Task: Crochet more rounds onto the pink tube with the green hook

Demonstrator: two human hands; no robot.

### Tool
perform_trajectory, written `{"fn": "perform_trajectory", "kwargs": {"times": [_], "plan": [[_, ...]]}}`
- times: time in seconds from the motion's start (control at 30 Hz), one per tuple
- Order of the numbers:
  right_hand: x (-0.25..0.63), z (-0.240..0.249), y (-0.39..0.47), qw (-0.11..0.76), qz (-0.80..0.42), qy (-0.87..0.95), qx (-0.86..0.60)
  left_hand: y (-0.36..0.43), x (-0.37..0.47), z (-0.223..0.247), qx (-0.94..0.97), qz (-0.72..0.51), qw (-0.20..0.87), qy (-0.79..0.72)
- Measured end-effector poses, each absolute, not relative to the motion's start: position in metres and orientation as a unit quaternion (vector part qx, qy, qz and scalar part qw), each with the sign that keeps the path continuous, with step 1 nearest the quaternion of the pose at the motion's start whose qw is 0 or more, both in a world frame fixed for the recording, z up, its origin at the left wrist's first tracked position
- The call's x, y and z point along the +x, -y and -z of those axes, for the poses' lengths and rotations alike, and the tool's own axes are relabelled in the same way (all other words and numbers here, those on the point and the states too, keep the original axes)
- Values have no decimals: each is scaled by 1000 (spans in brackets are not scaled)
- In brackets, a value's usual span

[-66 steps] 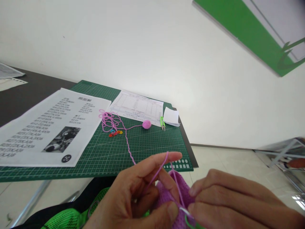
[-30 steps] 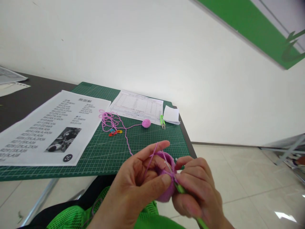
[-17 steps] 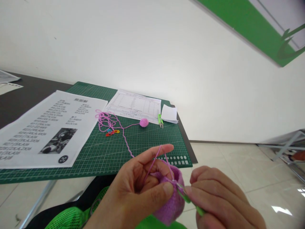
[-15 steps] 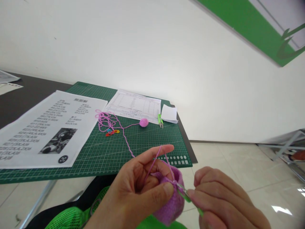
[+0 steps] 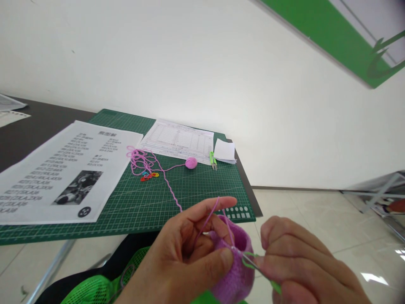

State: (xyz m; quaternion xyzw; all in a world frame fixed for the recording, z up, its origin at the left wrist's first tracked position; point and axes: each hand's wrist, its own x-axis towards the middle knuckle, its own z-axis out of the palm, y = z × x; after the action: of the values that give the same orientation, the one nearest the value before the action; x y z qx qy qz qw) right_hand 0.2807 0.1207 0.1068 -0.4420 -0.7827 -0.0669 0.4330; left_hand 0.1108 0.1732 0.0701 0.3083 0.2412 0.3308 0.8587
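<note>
Pink crocheted work [image 5: 236, 274], hollow like a cup, is pinched between the thumb and fingers of my left hand [image 5: 193, 249]. Pink yarn loops over my raised left index finger and runs down to the edge of the work. My right hand [image 5: 303, 257] grips a crochet hook [image 5: 268, 276] with a green handle, its metal tip at the stitches by my left thumb. A green loop-shaped marker [image 5: 248, 261] hangs at that edge, close to my right fingertips.
On the green cutting mat [image 5: 126, 211] are tangled pink yarn [image 5: 141, 160], a small yarn ball [image 5: 191, 163], coloured markers [image 5: 147, 177], green snips [image 5: 213, 160], a printed pattern sheet [image 5: 107, 169], a form [image 5: 179, 139] and white paper slips [image 5: 224, 150].
Both hands and the crocheted work have shifted slightly right and down. The hook's metal shaft shows more, and my right hand is a little farther from my left thumb.
</note>
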Motion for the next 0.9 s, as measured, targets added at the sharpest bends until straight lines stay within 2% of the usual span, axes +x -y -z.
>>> {"fn": "perform_trajectory", "kwargs": {"times": [0.1,0.23,0.47,0.73,0.9], "plan": [[277,-101,-119,415,81,769,-480,-172,111,-74,289,-328,869,-234],[277,-99,-125,448,91,753,-473,-172,110,-73,281,-301,883,-224],[272,-103,-130,448,14,771,-454,-172,108,-69,301,-309,869,-243],[263,-91,-131,460,107,747,-468,-161,118,-75,333,-380,798,-328],[257,-83,-139,436,177,749,-467,-155,129,-74,336,-437,743,-379]]}}
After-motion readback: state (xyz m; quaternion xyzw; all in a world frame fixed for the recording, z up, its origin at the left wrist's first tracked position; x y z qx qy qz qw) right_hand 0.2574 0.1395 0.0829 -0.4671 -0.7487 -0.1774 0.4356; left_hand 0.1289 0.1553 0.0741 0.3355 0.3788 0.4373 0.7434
